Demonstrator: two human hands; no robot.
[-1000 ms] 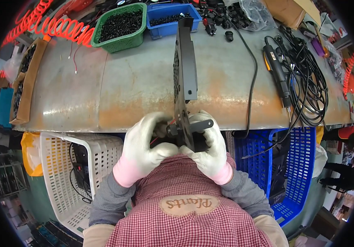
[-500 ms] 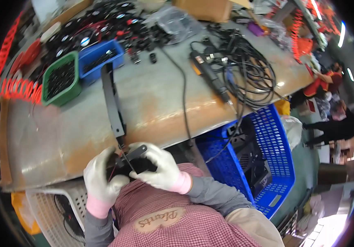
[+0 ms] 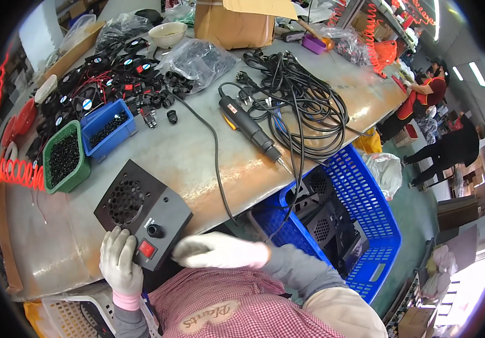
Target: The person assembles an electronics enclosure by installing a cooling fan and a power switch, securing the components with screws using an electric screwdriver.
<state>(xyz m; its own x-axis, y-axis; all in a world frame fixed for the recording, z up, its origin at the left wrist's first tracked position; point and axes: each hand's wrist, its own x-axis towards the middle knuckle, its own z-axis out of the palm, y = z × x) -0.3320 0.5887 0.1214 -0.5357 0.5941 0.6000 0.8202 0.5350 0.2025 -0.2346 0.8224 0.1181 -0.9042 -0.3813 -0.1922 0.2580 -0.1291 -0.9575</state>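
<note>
A black metal fan housing (image 3: 166,197) is tilted over the table's near edge, its face turned up. This face carries a round grille (image 3: 125,201), a black knob (image 3: 155,230) and a red rocker switch (image 3: 147,249). My left hand (image 3: 120,259), in a white glove with a pink cuff, grips the housing's lower left edge, its fingers over the face. My right hand (image 3: 220,250), gloved the same way, is beside the housing's lower right side. Its fingers stretch leftward, slightly blurred, and nothing shows in them.
Green (image 3: 67,158) and blue (image 3: 108,129) bins hold small black parts. Beyond them lie wired black fans (image 3: 87,104). A power screwdriver (image 3: 251,127) lies beside coiled black cables (image 3: 315,112). A blue crate (image 3: 375,219) with black housings stands right; a white basket (image 3: 65,315) stands lower left.
The housing has turned from edge-on to showing its grille and switch face. My left hand has shifted to its lower left edge; my right hand has let go. The head view has shifted.
</note>
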